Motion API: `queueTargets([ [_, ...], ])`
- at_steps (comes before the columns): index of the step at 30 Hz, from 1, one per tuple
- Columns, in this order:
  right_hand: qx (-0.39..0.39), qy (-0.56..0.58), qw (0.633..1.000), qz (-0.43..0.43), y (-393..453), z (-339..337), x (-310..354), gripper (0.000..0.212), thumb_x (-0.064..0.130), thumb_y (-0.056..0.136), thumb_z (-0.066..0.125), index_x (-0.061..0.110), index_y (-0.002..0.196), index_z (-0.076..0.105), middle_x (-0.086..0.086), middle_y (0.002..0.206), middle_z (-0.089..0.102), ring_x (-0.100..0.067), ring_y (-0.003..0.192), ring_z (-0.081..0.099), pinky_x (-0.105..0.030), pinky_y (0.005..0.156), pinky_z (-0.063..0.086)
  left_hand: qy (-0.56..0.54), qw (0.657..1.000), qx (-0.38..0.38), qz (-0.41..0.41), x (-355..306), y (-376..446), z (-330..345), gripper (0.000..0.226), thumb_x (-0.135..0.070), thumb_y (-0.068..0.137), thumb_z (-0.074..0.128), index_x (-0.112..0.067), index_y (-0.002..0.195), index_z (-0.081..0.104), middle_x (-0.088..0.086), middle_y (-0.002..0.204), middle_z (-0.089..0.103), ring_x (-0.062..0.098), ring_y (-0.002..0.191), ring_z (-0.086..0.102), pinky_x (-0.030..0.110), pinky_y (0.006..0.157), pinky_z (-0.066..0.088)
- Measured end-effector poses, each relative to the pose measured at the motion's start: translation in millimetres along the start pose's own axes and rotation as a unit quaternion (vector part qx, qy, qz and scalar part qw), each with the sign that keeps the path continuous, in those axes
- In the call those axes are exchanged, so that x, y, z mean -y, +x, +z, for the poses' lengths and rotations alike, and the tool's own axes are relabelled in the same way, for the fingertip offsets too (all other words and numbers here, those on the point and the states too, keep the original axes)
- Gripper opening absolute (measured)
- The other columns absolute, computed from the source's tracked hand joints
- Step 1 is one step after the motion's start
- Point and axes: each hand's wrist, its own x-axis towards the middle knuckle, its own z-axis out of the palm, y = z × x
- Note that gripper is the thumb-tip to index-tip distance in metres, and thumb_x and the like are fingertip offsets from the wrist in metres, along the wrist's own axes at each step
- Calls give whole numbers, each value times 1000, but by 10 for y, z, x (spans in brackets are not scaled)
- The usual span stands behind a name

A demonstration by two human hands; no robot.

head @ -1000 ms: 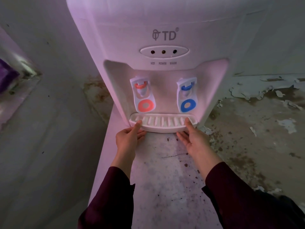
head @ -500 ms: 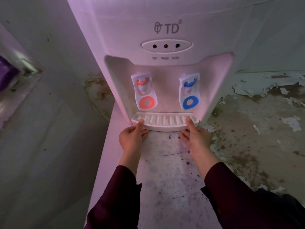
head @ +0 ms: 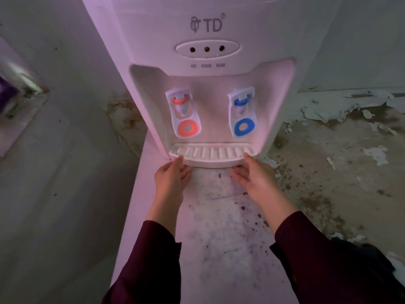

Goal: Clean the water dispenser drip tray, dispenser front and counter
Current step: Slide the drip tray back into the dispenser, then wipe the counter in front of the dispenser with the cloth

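Observation:
A white water dispenser [head: 208,88] stands on a stained white counter [head: 221,233]. It has a red tap [head: 184,115] and a blue tap [head: 242,114]. The slotted white drip tray [head: 211,153] sits at its base. My left hand [head: 169,178] pinches the tray's left front corner, thumb on the rim and fingers under the front edge. My right hand [head: 255,178] holds the right front corner the same way.
Dark specks and a thin crack mark the counter in front of the tray. To the right is a surface with peeling paint [head: 341,150]. A grey wall [head: 54,172] rises on the left, with a purple object [head: 6,95] at its edge.
Both hands stay at the tray's front corners and the tray stays seated in the dispenser. The view has drifted slightly, so the dispenser sits a little higher in frame.

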Motion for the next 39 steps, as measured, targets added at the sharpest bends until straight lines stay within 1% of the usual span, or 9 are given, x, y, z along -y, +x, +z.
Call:
queueTargets([
  [4,28,-160,980,-113,-397,-350,-70,24,16,90,60,17,113,55,-3,108,62,-18,92,64,-36,71,58,112,990,-3,86,151,-450,23,48,-26,93,59,-14,136,41,5,122,55,22,109,58,32,88,48],
  [9,-6,-454,807,-378,-1066,-1373,-225,21,21,85,64,19,105,61,10,102,59,0,95,55,-4,82,41,255,943,83,196,746,-1120,120,37,-31,93,57,-28,127,45,-12,107,58,-3,95,57,11,67,45],
  [14,-194,-615,693,-321,-1367,-2141,-287,35,21,76,74,13,107,60,-10,114,55,-34,106,52,-46,83,47,311,923,170,153,1351,-1667,284,42,-31,94,54,-31,133,37,-10,111,57,-1,100,56,1,66,43],
  [17,-194,-697,637,-266,-1308,-2203,-276,35,17,81,69,12,114,58,-13,121,54,-37,109,50,-50,83,46,320,917,207,117,1538,-1867,349,44,-33,94,54,-34,134,34,-14,112,55,0,102,56,5,67,44],
  [19,-174,-681,649,-291,-1270,-2200,-193,22,9,86,61,8,108,59,-14,112,59,-35,99,53,-46,77,47,319,919,208,107,1589,-1951,359,41,-32,94,55,-34,131,37,-14,110,55,0,101,57,4,65,44],
  [24,-121,-507,782,-342,-1423,-2210,151,12,10,92,51,17,101,54,0,93,61,-10,79,56,-16,63,45,316,915,238,79,1506,-2097,332,41,-37,93,56,-40,130,39,-18,113,52,-2,103,55,6,68,46],
  [29,82,-253,945,-190,-1679,-2037,159,23,9,93,51,31,90,54,12,88,68,2,84,65,-12,67,51,235,913,334,12,1258,-2121,309,32,-33,93,59,-22,123,57,0,115,65,10,103,64,17,79,52],
  [34,174,-347,910,-146,-1730,-1922,94,21,29,85,66,31,105,60,4,100,68,-12,97,65,-32,82,56,196,922,328,64,1068,-2158,84,22,-19,97,51,1,102,60,19,99,66,22,94,64,35,83,52],
  [39,149,-492,831,-214,-1766,-1829,162,28,52,67,73,38,88,61,7,93,58,-2,89,55,-19,71,44,175,938,284,95,902,-2177,-78,24,-16,97,50,-16,73,51,2,76,58,12,75,55,17,63,45],
])
